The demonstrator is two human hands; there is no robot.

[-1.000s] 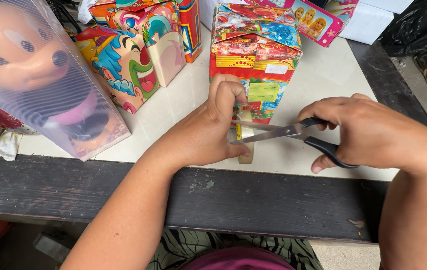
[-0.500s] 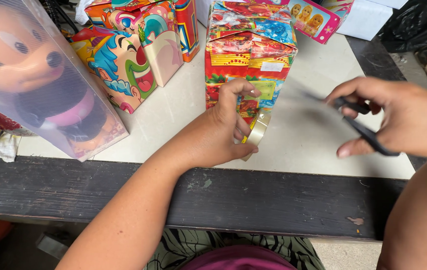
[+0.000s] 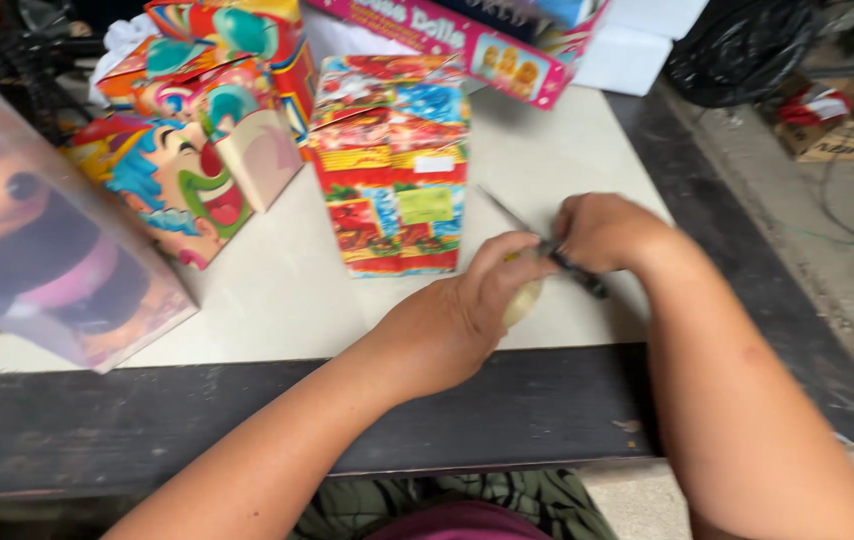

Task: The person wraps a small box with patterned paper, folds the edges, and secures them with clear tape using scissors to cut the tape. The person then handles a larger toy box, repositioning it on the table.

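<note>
A box wrapped in red, many-coloured gift paper (image 3: pixel 394 165) stands upright in the middle of the pale table top (image 3: pixel 277 290). Just in front of its right side my left hand (image 3: pixel 467 305) is closed around a roll of clear tape (image 3: pixel 524 298). My right hand (image 3: pixel 602 232) touches the left one and grips black-handled scissors (image 3: pixel 547 245), whose blades point up and left toward the box. Both hands are blurred.
Other wrapped boxes with a clown pattern (image 3: pixel 197 170) stand at the left behind a clear plastic box holding a cartoon mouse toy (image 3: pixel 37 250). A pink doll box (image 3: pixel 467 40) and white boxes (image 3: pixel 637 45) lie at the back. A black table edge (image 3: pixel 247 420) runs in front.
The scissors left the tape near the box, swung out to the right, then came back against my left hand. The camera view shifted, so everything sits lower and further left.
</note>
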